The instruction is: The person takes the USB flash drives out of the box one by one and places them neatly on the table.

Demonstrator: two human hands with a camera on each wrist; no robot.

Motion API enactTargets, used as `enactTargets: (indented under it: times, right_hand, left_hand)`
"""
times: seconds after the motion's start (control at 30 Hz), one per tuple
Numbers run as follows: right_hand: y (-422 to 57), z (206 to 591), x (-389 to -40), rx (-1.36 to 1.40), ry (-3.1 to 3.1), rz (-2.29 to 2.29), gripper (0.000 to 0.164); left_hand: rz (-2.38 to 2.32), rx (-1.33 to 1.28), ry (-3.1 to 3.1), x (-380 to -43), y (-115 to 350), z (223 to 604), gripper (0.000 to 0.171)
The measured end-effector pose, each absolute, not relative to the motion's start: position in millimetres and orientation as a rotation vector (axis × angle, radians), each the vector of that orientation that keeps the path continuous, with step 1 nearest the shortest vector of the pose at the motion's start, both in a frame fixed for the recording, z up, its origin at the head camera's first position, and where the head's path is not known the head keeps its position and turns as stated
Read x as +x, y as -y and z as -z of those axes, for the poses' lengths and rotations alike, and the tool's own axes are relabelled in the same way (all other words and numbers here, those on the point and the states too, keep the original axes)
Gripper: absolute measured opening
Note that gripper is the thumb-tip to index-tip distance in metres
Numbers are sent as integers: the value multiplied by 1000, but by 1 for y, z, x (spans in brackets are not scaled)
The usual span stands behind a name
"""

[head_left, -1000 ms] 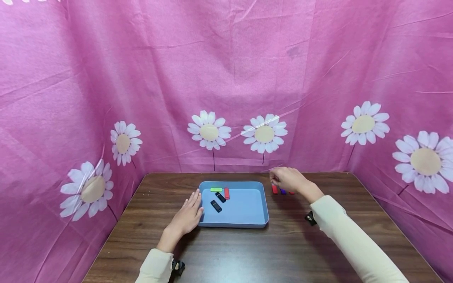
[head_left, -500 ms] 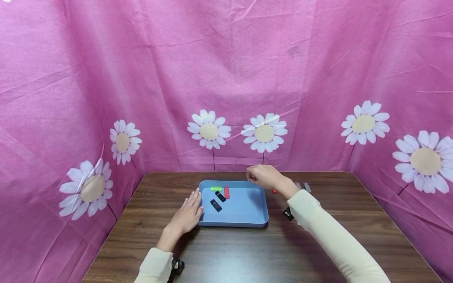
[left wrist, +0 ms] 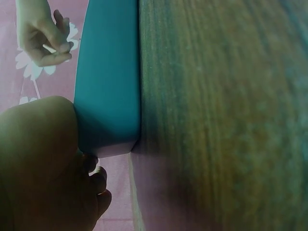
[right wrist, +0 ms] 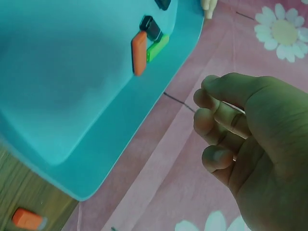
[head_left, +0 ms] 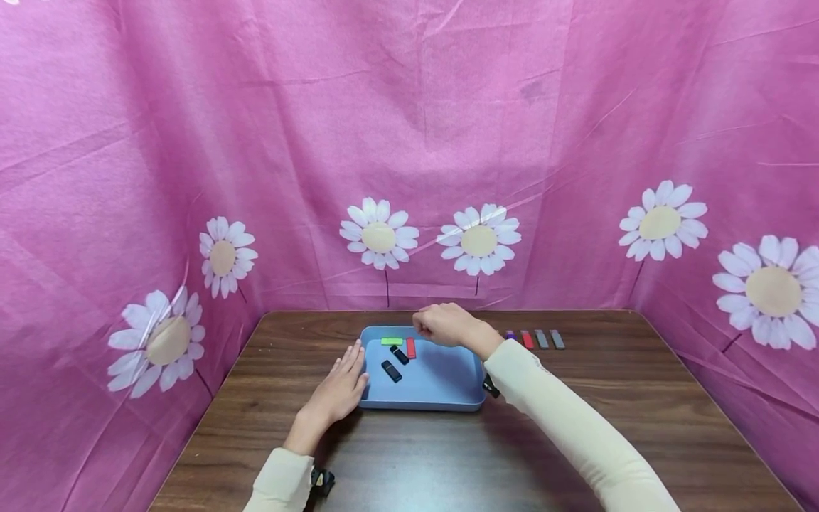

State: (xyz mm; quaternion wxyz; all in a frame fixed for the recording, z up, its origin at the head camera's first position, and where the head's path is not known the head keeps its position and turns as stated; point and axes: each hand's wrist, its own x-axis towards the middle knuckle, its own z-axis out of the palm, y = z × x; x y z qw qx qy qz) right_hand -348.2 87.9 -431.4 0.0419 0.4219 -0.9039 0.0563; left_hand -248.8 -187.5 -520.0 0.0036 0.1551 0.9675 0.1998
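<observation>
My left hand (head_left: 342, 386) lies against the left wall of the blue tray (head_left: 422, 405), its fingers straight along the rim. My right hand (head_left: 448, 323) is above the tray's back edge. In the right wrist view its fingers are loosely bent, thumb near the index fingertip, and nothing shows between them. Inside the tray, toward the left, lie a green USB stick (head_left: 392, 341), a red USB stick (head_left: 411, 348) and two black ones, the upper black USB stick (head_left: 399, 355) and the lower black USB stick (head_left: 392, 371).
Right of the tray, a row of USB sticks stands on the wooden table (head_left: 422, 455): a purple stick (head_left: 510, 335), a red stick (head_left: 527, 339) and two grey sticks (head_left: 549, 340). The right forearm partly covers this row. A pink flowered cloth (head_left: 422, 142) hangs behind the table.
My right hand has travelled left from the row of USB sticks to over the tray's back edge, uncovering most of the row. The left hand has stayed at the tray.
</observation>
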Motion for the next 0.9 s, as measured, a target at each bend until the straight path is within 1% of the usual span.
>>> enactTargets:
  times: [0.13, 0.23, 0.6, 0.9]
  right_hand:
    - [-77, 435, -350, 1324, 2774, -179, 6]
    - [-70, 439, -350, 1342, 2784, -169, 8]
    - [-47, 458, -353, 1293, 2946, -121, 34]
    - [-39, 469, -350, 1284, 2990, -6, 38]
  left_hand:
    - [-626, 480, -3025, -249, 187, 518, 60]
    - [-625, 482, -3023, -248, 187, 518, 60]
    - [-626, 487, -3028, -248, 187, 518, 60]
    - [-616, 489, -3033, -248, 187, 519, 59]
